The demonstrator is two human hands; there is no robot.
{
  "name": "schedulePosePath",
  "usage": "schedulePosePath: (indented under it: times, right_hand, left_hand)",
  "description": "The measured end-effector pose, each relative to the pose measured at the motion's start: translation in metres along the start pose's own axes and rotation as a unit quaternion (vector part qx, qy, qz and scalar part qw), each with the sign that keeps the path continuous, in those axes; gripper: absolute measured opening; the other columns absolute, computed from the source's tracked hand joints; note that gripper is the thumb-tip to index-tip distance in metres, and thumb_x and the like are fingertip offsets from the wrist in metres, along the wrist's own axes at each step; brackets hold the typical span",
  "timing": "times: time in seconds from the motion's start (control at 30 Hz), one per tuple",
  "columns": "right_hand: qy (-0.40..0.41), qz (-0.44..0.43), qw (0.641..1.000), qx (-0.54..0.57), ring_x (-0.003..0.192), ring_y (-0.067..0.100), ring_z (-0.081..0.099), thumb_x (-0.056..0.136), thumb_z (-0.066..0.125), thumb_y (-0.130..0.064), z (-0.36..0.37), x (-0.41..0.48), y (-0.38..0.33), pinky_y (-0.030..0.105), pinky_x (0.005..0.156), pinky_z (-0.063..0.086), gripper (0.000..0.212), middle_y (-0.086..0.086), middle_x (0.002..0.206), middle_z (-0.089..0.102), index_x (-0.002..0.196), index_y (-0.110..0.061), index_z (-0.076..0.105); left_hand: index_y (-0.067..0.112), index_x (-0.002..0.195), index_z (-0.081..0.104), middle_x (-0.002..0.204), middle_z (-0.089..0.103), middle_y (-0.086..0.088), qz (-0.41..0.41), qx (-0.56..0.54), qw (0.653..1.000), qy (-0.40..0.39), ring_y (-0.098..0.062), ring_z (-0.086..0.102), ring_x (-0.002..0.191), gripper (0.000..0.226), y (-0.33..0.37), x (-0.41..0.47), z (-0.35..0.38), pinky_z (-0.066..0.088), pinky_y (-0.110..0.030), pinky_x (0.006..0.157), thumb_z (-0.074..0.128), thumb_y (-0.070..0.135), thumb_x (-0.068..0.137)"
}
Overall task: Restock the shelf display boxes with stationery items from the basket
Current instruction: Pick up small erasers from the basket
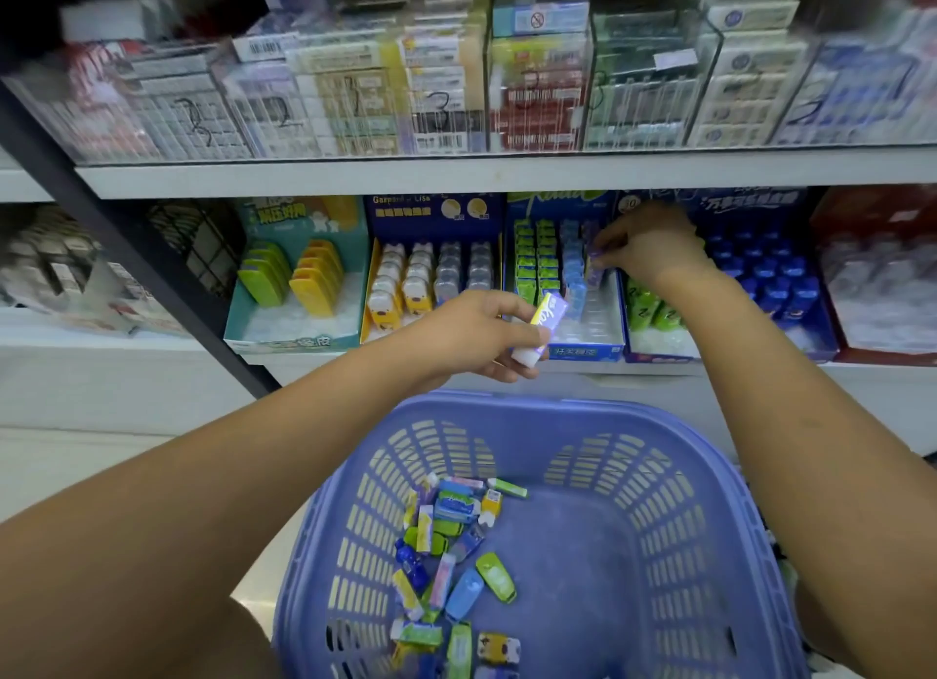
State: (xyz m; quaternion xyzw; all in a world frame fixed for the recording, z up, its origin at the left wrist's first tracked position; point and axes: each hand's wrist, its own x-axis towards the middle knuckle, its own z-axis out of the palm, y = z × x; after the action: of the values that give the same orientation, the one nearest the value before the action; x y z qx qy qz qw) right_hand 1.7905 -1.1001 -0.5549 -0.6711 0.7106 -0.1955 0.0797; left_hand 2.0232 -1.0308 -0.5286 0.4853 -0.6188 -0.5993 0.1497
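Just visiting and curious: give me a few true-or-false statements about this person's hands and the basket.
1. The left hand holds a purple-and-yellow eraser. True.
2. The basket is empty. False: many small packaged items lie in it.
3. The right hand pinches a purple item at the blue display box. True.
4. Both hands are inside the basket. False: both are above it, by the shelf.

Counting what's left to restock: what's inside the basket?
Basket holds loose small items, green, blue, yellow and purple, piled on its left side. Its near end is out of frame, hiding any more.
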Motion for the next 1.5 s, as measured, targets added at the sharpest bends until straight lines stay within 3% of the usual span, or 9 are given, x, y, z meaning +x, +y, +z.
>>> schedulePosePath:
  times: [0.23, 0.33, 0.5, 0.63, 0.7, 0.9, 1.03, 1.2, 1.5]
  right_hand:
    - [0.04, 0.025, 0.998, 0.032, 0.092, 0.021, 0.062, 0.078, 0.074, -0.017, 0.004, -0.007, -0.004, 0.017, 0.068, 0.036, 0.02, 0.007, 0.104, 0.07, 0.097, -0.012, 0.073]
    - [0.129, 0.051, 0.97, 0.201, 0.067, 0.013, 0.053, 0.078, 0.073, -0.016, 0.006, -0.031, -0.013, 0.01, 0.055, 0.035, 0.018, 0.011, 0.083, 0.066, 0.09, -0.004, 0.067]
    - [-0.124, -0.002, 0.877, 0.464, 0.057, 0.008, 0.059, 0.081, 0.07, -0.02, -0.011, -0.074, -0.043, 0.018, 0.055, 0.05, 0.008, 0.0, 0.068, 0.071, 0.087, -0.014, 0.071]
    - [-0.034, -0.02, 0.881, 0.471, 0.066, 0.011, 0.066, 0.077, 0.073, -0.006, -0.021, -0.071, -0.044, 0.021, 0.065, 0.057, 0.014, 0.006, 0.077, 0.071, 0.087, -0.014, 0.069]
    - [0.068, 0.015, 0.893, 0.444, 0.067, 0.011, 0.066, 0.075, 0.075, -0.005, -0.026, -0.063, -0.028, 0.02, 0.066, 0.056, 0.019, 0.006, 0.079, 0.068, 0.089, -0.013, 0.067]
    - [0.119, 0.027, 0.955, 0.269, 0.075, 0.013, 0.063, 0.08, 0.071, -0.009, -0.007, -0.044, 0.004, 0.018, 0.07, 0.047, 0.012, 0.005, 0.086, 0.069, 0.09, -0.015, 0.069]
    - [0.098, 0.015, 0.976, 0.195, 0.073, 0.01, 0.057, 0.082, 0.07, -0.012, 0.011, -0.034, 0.004, 0.002, 0.063, 0.039, 0.015, -0.001, 0.084, 0.064, 0.097, -0.009, 0.068]
    - [0.079, -0.004, 0.984, 0.159, 0.081, 0.016, 0.06, 0.081, 0.071, -0.012, 0.006, -0.025, 0.004, 0.022, 0.075, 0.044, 0.018, 0.006, 0.092, 0.069, 0.099, -0.008, 0.068]
    - [0.021, -0.004, 0.994, 0.105, 0.077, 0.008, 0.057, 0.075, 0.077, -0.015, -0.001, -0.019, 0.006, 0.017, 0.071, 0.038, 0.015, 0.0, 0.092, 0.072, 0.089, -0.015, 0.073]
  left_hand:
    - [-0.003, 0.118, 0.054, 0.083, 0.067, -0.012, 0.02, -0.04, 0.999, 0.014, -0.015, 0.068, 0.066, 0.037, -0.002, 0.001, 0.006, 0.057, -0.022, 0.066, 0.067, 0.001, 0.084]
    - [-0.004, 0.114, 0.057, 0.082, 0.066, -0.01, 0.03, -0.047, 0.997, 0.048, -0.012, 0.066, 0.063, 0.034, -0.003, 0.003, 0.007, 0.056, -0.017, 0.061, 0.069, 0.001, 0.082]
    - [0.005, 0.103, 0.064, 0.079, 0.064, -0.004, 0.088, -0.03, 0.992, 0.088, -0.011, 0.062, 0.066, 0.017, -0.001, 0.006, 0.01, 0.054, -0.015, 0.062, 0.066, 0.002, 0.086]
    - [0.008, 0.106, 0.063, 0.093, 0.066, -0.006, 0.103, 0.019, 0.988, 0.116, -0.014, 0.062, 0.08, 0.018, 0.001, 0.012, 0.012, 0.055, -0.02, 0.071, 0.064, 0.011, 0.089]
    - [0.011, 0.124, 0.056, 0.117, 0.063, -0.006, 0.104, 0.165, 0.976, 0.102, -0.015, 0.061, 0.102, 0.034, -0.002, 0.014, 0.014, 0.049, -0.027, 0.09, 0.06, 0.021, 0.092]
    - [0.012, 0.152, 0.004, 0.161, 0.002, -0.004, 0.12, 0.544, 0.83, -0.026, -0.018, 0.007, 0.147, 0.074, -0.032, 0.012, 0.024, 0.012, -0.027, 0.118, 0.051, 0.026, 0.096]
    - [0.013, 0.152, 0.001, 0.161, -0.002, -0.003, 0.126, 0.544, 0.829, -0.03, -0.016, 0.005, 0.148, 0.075, -0.033, 0.015, 0.021, 0.013, -0.027, 0.118, 0.049, 0.024, 0.096]
    - [0.013, 0.153, 0.002, 0.161, -0.001, -0.002, 0.127, 0.537, 0.833, -0.029, -0.015, 0.006, 0.147, 0.076, -0.033, 0.016, 0.02, 0.016, -0.027, 0.118, 0.05, 0.024, 0.096]
    - [0.013, 0.153, 0.002, 0.161, -0.001, -0.002, 0.128, 0.537, 0.834, -0.031, -0.014, 0.006, 0.147, 0.075, -0.035, 0.017, 0.02, 0.015, -0.025, 0.118, 0.05, 0.023, 0.095]
